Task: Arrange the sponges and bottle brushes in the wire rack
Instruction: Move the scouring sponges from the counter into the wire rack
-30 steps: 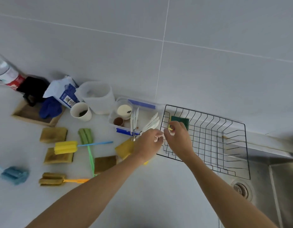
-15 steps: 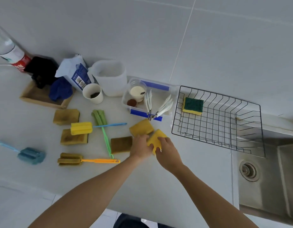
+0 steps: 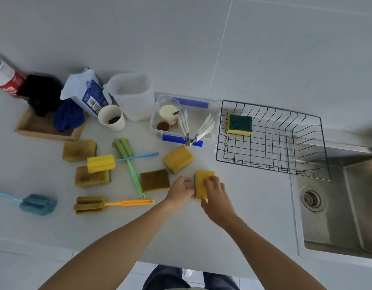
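In the head view, a yellow sponge (image 3: 202, 184) is gripped on the white countertop (image 3: 181, 231), just below and left of the black wire rack (image 3: 271, 164). The right hand (image 3: 217, 198) is closed over its right side, fingers laid across the top face; the left hand (image 3: 181, 191) is pinched against its left edge. Whether the sponge is fully lifted or resting on the counter by its lower edge cannot be told from this angle.

The step in hand is judged to be the carrying of this sponge to the rack. It would be done best if the sponge were taken firmly by its long sides, raised clear of the rack's near rim, and set down beside the green-topped sponge (image 3: 240, 124) that lies in the rack's far left corner, edges aligned, so that room is kept for the rest. A light squeeze is advised, since foam deforms and springs back.

The held sponge is seen as a clean, bright yellow block, narrow side up. Another yellow sponge (image 3: 177, 158) lies near the rack. Three stained brownish sponges (image 3: 154, 180) (image 3: 79, 150) (image 3: 92, 177) and four bottle brushes, yellow-headed (image 3: 100, 163), green (image 3: 123, 147), orange-handled (image 3: 90, 205) and blue (image 3: 37, 204), are left spread on the counter to the left.
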